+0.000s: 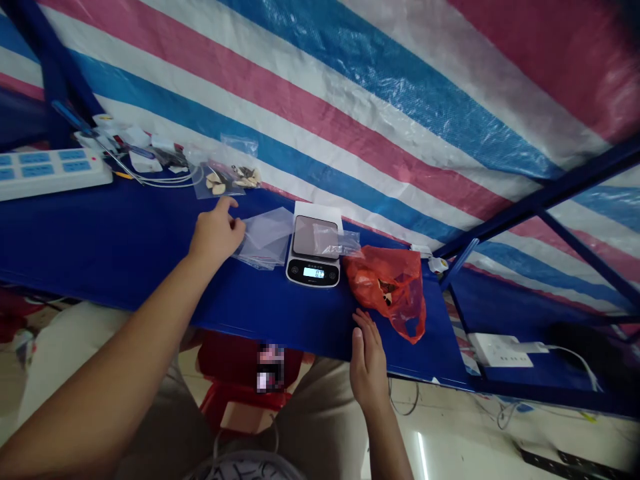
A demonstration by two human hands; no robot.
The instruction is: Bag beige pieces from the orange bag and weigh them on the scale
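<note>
Small clear plastic bag (336,240) lies on the digital scale (313,272) pan, centre frame, so its display reads the load. Left hand (217,233), index out, other fingers curled, empty, sits just beside stacked clear bags (265,237). Right hand (367,363), fingers slightly apart, empty, sits near the orange plastic bag (393,290).

The left hand (217,232) reaches forward with forefinger extended; the right hand (367,365) lies open, fingers pointing up.

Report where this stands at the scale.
Looks done: dried pieces lie with a clear plastic bag. In hand: a clear bag on the digital scale, left hand at flat clear bags. Remaining: pieces in the orange plastic bag by the right hand.
</note>
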